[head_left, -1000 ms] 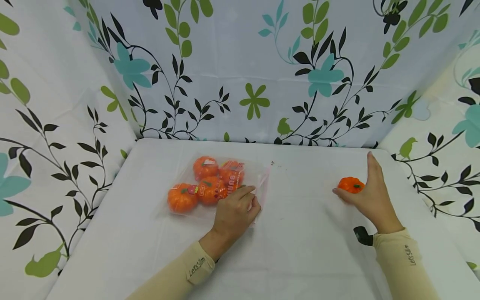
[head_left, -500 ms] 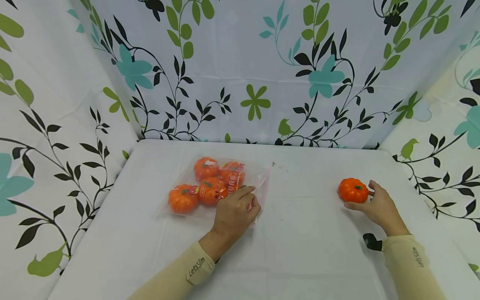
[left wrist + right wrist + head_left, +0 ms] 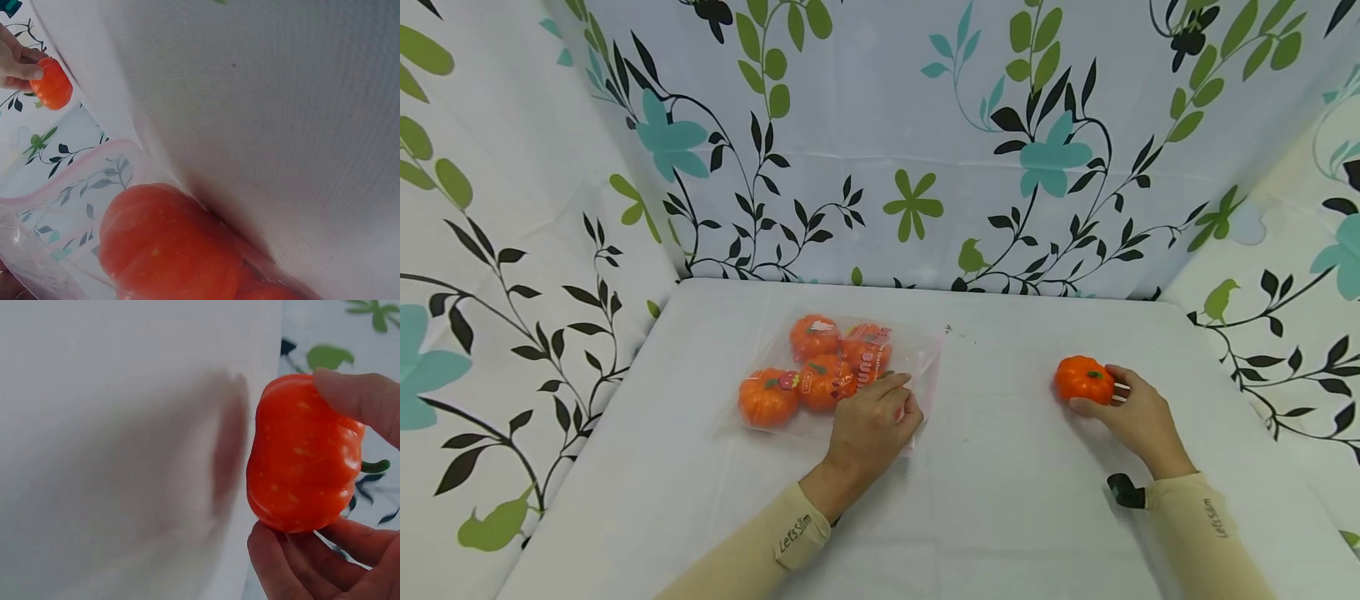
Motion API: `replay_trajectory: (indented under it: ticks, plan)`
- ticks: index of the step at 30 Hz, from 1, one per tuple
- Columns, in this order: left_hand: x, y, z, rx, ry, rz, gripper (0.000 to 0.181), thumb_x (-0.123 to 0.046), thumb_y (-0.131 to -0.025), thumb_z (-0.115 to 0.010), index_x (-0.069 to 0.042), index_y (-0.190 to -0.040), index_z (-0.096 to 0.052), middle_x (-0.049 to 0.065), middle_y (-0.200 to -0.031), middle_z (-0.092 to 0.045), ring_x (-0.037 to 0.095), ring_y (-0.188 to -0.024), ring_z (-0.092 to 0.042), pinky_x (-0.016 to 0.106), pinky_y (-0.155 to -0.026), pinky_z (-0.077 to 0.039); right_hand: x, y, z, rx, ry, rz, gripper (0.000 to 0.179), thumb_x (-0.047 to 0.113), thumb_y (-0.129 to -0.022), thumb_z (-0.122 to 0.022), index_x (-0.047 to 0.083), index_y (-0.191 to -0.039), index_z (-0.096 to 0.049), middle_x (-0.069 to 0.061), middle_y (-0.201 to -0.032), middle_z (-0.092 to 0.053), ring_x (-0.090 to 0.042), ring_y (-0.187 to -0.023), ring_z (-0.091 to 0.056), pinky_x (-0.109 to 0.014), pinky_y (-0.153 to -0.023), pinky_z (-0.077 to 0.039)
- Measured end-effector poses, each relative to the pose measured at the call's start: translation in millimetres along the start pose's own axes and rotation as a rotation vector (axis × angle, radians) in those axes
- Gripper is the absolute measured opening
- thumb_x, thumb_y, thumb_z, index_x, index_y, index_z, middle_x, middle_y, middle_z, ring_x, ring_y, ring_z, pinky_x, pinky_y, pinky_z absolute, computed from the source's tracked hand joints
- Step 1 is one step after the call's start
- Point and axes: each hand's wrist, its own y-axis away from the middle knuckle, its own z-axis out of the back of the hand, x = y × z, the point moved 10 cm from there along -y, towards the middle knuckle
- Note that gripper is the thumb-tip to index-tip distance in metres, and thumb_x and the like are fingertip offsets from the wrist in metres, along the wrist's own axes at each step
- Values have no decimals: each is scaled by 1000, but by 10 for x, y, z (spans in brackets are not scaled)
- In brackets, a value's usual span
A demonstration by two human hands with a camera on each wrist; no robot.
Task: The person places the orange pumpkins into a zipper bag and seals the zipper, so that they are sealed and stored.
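In the head view my left hand (image 3: 874,421) pinches the upper film of a clear plastic bag (image 3: 917,354) with a pink edge. Inside that bag lie several small orange toy pumpkins (image 3: 767,398) with green stems. From the left wrist view, the bag's film stands raised near the mouth, and one bagged pumpkin (image 3: 162,244) fills the lower middle. Over to the right, my right hand (image 3: 1138,421) holds a loose toy pumpkin (image 3: 1082,379). The right wrist view shows the thumb (image 3: 356,397) on one side of it and fingers on the other, with its shadow on the table beside it.
A white-covered table (image 3: 1000,500) lies under both hands. Curtains (image 3: 850,125) printed with leaves and flowers stand behind and at both sides. Small dark specks (image 3: 949,330) mark the cloth near the bag. A black wrist device (image 3: 1126,492) juts from my right sleeve.
My right hand, spread beside the loose pumpkin a second ago, has taken hold of it, raised it and shifted it slightly left. The left hand and bag stay put.
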Motion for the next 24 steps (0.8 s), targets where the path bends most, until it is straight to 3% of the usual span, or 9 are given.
replay_trajectory:
  ticks: [6, 13, 18, 24]
  plan:
    - [-7, -6, 3, -2, -2, -2, 5, 0, -72, -76, -3, -75, -74, 10, -94, -76, 22, -86, -75, 32, -66, -61, 526, 91, -284, 57, -97, 159, 97, 51, -83, -79, 0, -154, -36, -26, -151, -42, -46, -127, -53, -57, -97, -50]
    - [20, 2, -2, -3, 0, 13, 5, -1, -71, -77, -3, -74, -74, 10, -94, -76, 23, -88, -75, 33, -68, -61, 1092, 181, -802, 148, -167, 302, 84, 43, -80, -85, 7, -147, -49, -16, -145, -52, -36, -118, -62, -51, -95, -54]
    - [30, 2, -11, 5, 5, 20, 5, -3, -74, -77, -4, -73, -73, 10, -95, -76, 24, -90, -75, 32, -70, -61, 1354, 179, -1072, 186, -206, 348, 82, 41, -78, -87, 8, -145, -53, -14, -143, -55, -34, -114, -65, -51, -95, -54]
    - [16, 2, -23, 23, -14, 13, 3, -6, -77, -77, -4, -76, -75, 9, -97, -76, 22, -90, -75, 31, -71, -60, 1511, 119, -1216, 167, -197, 358, 81, 39, -77, -88, 8, -144, -54, -12, -142, -56, -32, -112, -66, -48, -94, -55]
